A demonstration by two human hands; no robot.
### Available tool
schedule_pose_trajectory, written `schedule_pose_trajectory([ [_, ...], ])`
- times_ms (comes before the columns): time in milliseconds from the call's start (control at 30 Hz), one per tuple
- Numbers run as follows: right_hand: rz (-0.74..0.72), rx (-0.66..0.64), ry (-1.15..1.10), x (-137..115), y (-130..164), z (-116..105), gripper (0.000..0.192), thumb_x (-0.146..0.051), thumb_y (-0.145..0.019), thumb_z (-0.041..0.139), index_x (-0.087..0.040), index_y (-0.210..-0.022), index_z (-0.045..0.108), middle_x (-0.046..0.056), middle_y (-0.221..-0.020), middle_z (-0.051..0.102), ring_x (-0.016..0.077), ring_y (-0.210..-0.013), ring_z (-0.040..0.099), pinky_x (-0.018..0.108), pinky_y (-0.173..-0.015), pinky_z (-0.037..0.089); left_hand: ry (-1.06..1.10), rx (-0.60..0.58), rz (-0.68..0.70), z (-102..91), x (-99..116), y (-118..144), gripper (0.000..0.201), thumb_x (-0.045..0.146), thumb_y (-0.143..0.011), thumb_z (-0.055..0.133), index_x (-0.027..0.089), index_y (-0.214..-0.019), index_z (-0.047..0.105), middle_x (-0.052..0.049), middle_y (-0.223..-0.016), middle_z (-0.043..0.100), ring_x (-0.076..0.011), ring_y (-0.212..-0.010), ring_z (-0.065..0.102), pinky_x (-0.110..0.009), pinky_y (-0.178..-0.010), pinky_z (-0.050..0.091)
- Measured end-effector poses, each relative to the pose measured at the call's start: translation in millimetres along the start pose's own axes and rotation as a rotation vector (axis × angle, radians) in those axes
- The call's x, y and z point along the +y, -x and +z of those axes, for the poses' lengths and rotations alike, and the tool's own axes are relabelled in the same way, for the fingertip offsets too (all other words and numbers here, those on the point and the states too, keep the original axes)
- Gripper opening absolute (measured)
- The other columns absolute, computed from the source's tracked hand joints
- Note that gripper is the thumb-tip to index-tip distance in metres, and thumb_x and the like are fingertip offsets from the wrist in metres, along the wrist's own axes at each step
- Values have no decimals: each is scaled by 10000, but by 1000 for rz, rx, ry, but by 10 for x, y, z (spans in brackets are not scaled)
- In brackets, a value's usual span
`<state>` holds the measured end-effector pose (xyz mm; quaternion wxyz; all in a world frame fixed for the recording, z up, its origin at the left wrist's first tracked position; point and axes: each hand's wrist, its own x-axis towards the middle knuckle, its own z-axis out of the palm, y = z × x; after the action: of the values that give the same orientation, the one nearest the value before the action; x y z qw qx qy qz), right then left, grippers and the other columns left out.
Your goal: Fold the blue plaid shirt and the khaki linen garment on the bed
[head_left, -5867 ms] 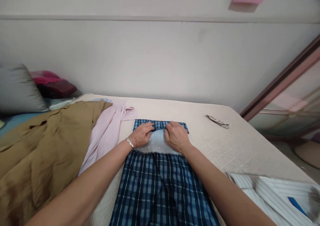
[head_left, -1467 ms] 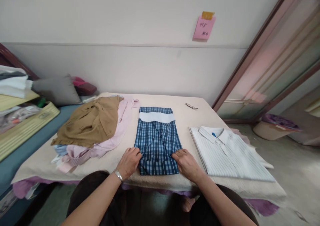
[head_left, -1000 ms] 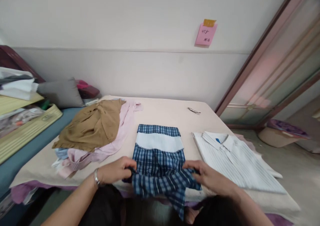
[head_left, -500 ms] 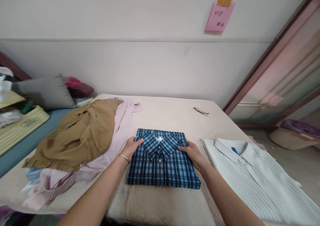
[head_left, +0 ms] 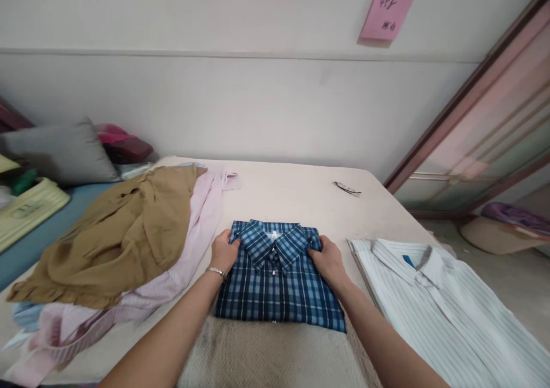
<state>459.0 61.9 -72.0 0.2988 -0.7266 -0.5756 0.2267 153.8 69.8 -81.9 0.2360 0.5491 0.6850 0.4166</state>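
A blue plaid shirt [head_left: 279,296], folded into a rectangle, lies in front of me with its collar at the far side and buttons down the middle. My left hand [head_left: 225,251], with a silver bracelet at the wrist, grips the shirt's upper left edge. At the upper right edge, my right hand [head_left: 328,257] pinches the fabric between thumb and fingers. The fingertips of both hands are partly hidden under the cloth. Below the shirt is a beige textured cloth [head_left: 266,353].
A folded striped white shirt [head_left: 433,313] lies on the right. On the left, a brown garment [head_left: 124,227] covers pink clothing [head_left: 210,204]. Eyeglasses [head_left: 347,188] rest toward the table's [head_left: 283,187] back. Further left are a grey cushion [head_left: 64,153] and a yellow basket [head_left: 34,210].
Both hands still hold the plaid shirt's upper edges, and the left fingers have curled further around its edge. The collar looks slightly shifted. The camera view has tilted down a little.
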Motion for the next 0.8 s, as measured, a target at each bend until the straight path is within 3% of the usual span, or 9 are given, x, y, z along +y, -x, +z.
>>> schedule_pose_trajectory([
  [233,21,22,109,-7,35,21,270,-192,-797,569,-159,-1058,634,106,-908,710,271,-870,658,334,-752,454,-123,48,56,-24,77,39,52,233,-808,590,209,-845,561,-21,-778,609,-206,-735,564,-318,-716,425],
  [367,4,45,133,-3,51,53,300,-190,-812,553,-149,-1103,613,112,-904,705,277,-870,658,336,-745,453,-356,186,234,-55,279,321,221,212,-932,444,169,-1118,556,-150,-1097,632,-299,-1037,596,-440,-897,471],
  [533,-9,40,199,17,40,74,253,-220,-882,541,-146,-1121,582,127,-912,704,282,-875,666,335,-743,451,-478,-37,501,122,278,694,348,203,-983,385,134,-1292,529,-195,-1421,527,-320,-1359,454,-532,-1123,366],
  [633,-35,63,257,29,11,13,225,-233,-939,499,-143,-1136,561,124,-881,699,273,-851,666,333,-732,442,-502,-91,480,218,140,667,432,275,-1015,367,79,-1386,470,-225,-1553,386,-327,-1454,345,-552,-1163,328],
  [800,-181,200,514,-97,122,-168,239,-215,-989,419,-140,-1174,550,177,-1022,657,287,-893,640,364,-752,432,-452,-119,453,223,51,522,479,351,-1040,334,85,-1418,460,-217,-1552,398,-295,-1461,349,-511,-1162,353],
])
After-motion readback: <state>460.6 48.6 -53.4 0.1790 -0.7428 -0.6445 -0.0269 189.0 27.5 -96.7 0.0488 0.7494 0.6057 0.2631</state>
